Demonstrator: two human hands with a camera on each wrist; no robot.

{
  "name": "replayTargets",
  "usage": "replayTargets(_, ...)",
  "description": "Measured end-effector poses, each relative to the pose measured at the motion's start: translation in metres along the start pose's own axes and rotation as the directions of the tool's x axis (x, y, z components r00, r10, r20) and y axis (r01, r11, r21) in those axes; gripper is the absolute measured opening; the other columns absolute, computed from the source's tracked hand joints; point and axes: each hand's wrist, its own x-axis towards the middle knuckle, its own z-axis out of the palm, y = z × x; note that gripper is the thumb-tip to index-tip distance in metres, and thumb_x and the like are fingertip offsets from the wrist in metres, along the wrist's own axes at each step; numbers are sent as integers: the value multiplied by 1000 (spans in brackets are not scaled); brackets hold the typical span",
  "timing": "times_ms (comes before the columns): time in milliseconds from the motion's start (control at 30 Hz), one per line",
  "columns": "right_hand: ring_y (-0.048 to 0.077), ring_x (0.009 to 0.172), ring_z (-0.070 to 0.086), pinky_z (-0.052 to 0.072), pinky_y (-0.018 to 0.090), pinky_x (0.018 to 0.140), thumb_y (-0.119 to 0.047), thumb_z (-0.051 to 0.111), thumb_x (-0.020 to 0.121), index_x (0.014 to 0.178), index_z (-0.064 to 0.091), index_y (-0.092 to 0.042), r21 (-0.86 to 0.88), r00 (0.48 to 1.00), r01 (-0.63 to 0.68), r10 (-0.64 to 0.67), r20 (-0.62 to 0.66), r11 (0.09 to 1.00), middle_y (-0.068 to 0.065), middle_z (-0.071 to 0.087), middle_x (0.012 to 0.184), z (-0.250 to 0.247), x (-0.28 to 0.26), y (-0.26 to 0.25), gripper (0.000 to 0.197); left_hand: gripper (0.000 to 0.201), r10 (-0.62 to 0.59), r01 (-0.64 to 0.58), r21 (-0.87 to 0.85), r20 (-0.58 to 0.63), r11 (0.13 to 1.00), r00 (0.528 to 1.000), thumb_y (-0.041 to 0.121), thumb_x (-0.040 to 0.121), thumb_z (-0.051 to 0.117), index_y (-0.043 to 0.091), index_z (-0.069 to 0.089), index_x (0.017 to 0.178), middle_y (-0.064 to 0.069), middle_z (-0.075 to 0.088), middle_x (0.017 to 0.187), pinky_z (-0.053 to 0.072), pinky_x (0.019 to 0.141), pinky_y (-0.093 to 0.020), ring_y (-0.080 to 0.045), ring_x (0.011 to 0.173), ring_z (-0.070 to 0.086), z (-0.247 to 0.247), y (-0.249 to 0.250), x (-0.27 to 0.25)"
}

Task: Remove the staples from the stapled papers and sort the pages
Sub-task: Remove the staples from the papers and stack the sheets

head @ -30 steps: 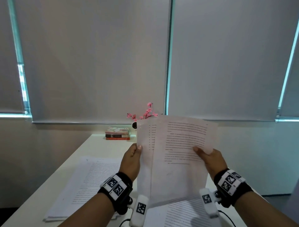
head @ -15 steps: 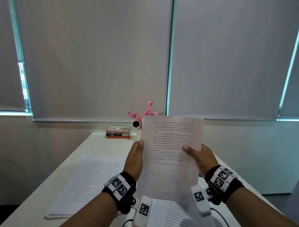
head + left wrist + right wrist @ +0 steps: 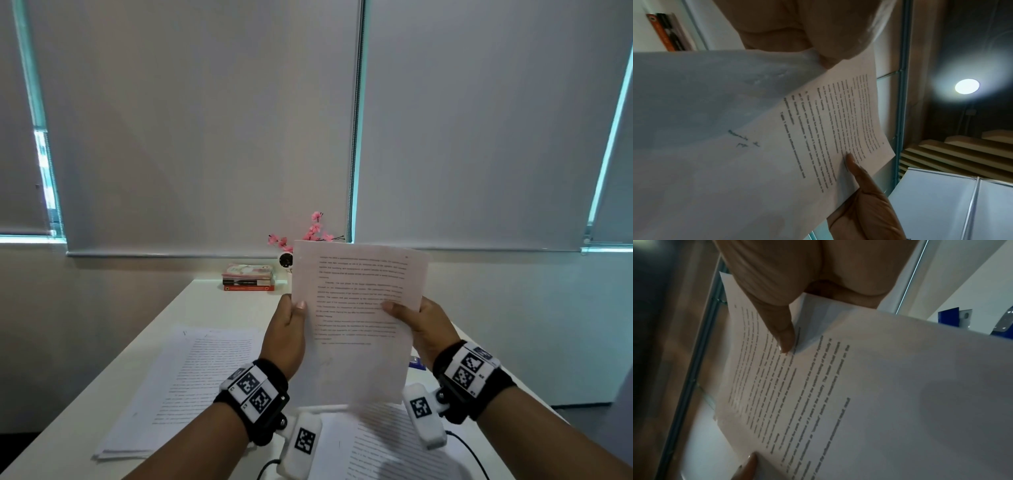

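Observation:
I hold a printed sheaf of pages [image 3: 356, 315] upright in front of me above the white table [image 3: 191, 308]. My left hand [image 3: 286, 329] pinches its left edge, thumb on the printed face. My right hand [image 3: 419, 322] pinches the right edge, thumb across the text. The same pages [image 3: 834, 129] show in the left wrist view, with pen marks lower down. In the right wrist view the pages [image 3: 818, 386] lie under my right thumb. No staple can be made out. A stack of loose printed pages [image 3: 191, 383] lies on the table at the left. More printed pages [image 3: 394, 445] lie below my hands.
A short pile of books [image 3: 249, 277] and a pink flower sprig [image 3: 313, 231] stand at the table's far edge by the wall. A small blue object [image 3: 416, 361] peeks out behind the held pages on the right. Drawn blinds cover the windows.
The two fanned sheets have been brought together into one aligned sheaf. Both hands moved closer together and slightly up, still holding the edges.

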Motion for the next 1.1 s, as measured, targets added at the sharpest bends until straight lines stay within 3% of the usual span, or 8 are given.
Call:
replayTargets(300, 36, 100, 69, 53, 55, 90, -34, 84, 64, 111, 70, -11, -71, 995, -89, 92, 38, 994, 14, 73, 109, -2, -8, 12, 55, 23, -9, 4, 144, 35, 990, 999, 28, 105, 36, 10, 44, 93, 1, 61, 94, 53, 79, -32, -14, 91, 61, 0, -27, -14)
replayTargets(433, 25, 86, 69, 55, 40, 76, -42, 65, 89, 103, 62, -8, -53, 994, -93, 89, -62, 994, 8, 72, 96, -13, 12, -7, 37, 24, 50, -30, 290, -61, 957, 997, 24, 103, 38, 7, 43, 88, -1, 56, 83, 44, 66, -30, -17, 77, 53, -23, -20, 10)
replayTargets(533, 24, 82, 64, 52, 37, 75, -31, 59, 96, 96, 62, -9, -251, 976, -129, 78, -203, 959, 11, 65, 95, -34, 38, 1, 22, 22, -59, 40, 431, 30, 901, 998, 21, 102, 39, 7, 48, 88, -4, 57, 85, 39, 62, -28, -20, 78, 52, -47, -18, 25)
replayTargets(600, 27, 92, 64, 49, 35, 82, -22, 62, 93, 96, 65, -12, -656, 987, -104, -2, -158, 748, 10, 66, 103, -49, 52, 22, 11, 24, -169, 78, 537, 122, 840, 978, 23, 102, 38, 5, 52, 94, -5, 59, 91, 38, 63, -28, -19, 82, 54, -57, -25, 24)
replayTargets(667, 25, 110, 58, 44, 31, 93, -21, 62, 93, 115, 64, -14, -930, 1000, -9, 10, -6, 367, 7, 60, 119, -52, 61, 42, 24, 23, -240, 79, 583, 204, 809, 949, 22, 102, 38, 7, 54, 95, -5, 61, 96, 39, 69, -29, -21, 89, 57, -61, -35, 19)
replayTargets(867, 30, 127, 44, 37, 40, 105, -39, 43, 99, 140, 42, -18, -913, 917, 253, 381, 121, -320, 8, 46, 140, -30, 80, 95, 46, 26, -308, 85, 570, 305, 817, 901, 25, 103, 38, 8, 50, 88, -4, 60, 92, 37, 63, -23, -16, 81, 54, -63, -47, 5)
replayTargets(967, 29, 124, 43, 33, 42, 102, -33, 41, 100, 130, 46, -19, -892, 885, 249, 463, 51, -377, 8, 46, 132, -22, 91, 103, 34, 27, -330, 123, 536, 310, 835, 892, 27, 102, 39, 6, 51, 90, -9, 62, 94, 40, 68, -27, -18, 80, 55, -65, -49, 5)
replayTargets(1100, 27, 109, 55, 45, 38, 97, -28, 42, 101, 121, 46, -10, -961, 867, 148, 498, 12, -235, 12, 54, 123, -31, 107, 105, 27, 28, -340, 126, 543, 314, 830, 886, 27, 102, 39, 18, 41, 75, 4, 51, 78, 36, 62, -25, -12, 70, 47, -68, -48, 4)
